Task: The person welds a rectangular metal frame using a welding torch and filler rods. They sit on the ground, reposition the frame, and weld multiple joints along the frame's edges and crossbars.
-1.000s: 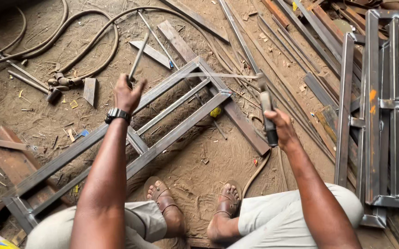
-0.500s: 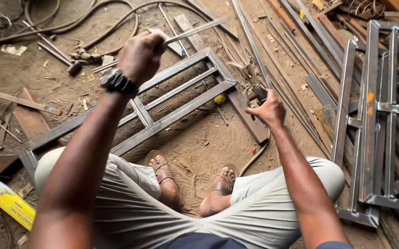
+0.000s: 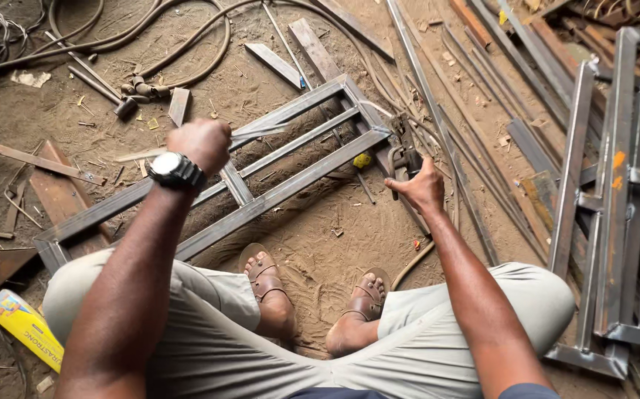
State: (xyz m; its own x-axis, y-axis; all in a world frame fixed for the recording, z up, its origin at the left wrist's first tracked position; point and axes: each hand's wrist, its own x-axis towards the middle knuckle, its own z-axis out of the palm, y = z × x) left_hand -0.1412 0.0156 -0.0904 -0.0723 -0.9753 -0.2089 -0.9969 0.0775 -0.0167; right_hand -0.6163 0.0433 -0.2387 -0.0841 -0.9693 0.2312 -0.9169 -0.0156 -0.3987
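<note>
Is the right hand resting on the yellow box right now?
No, the right hand grips a dark tool at the end of the metal frame, while the yellow box lies far off by the left knee.

You sit on a sandy dirt floor [image 3: 320,244] in even daylight, with hoses [image 3: 179,44] coiled top left, steel strips [image 3: 482,81] scattered above and welded frames [image 3: 623,192] stacked at right.

Single head-worn view, steeply downward, close over the seated person's lap, sandy workshop floor [image 3: 320,244] ahead
</note>
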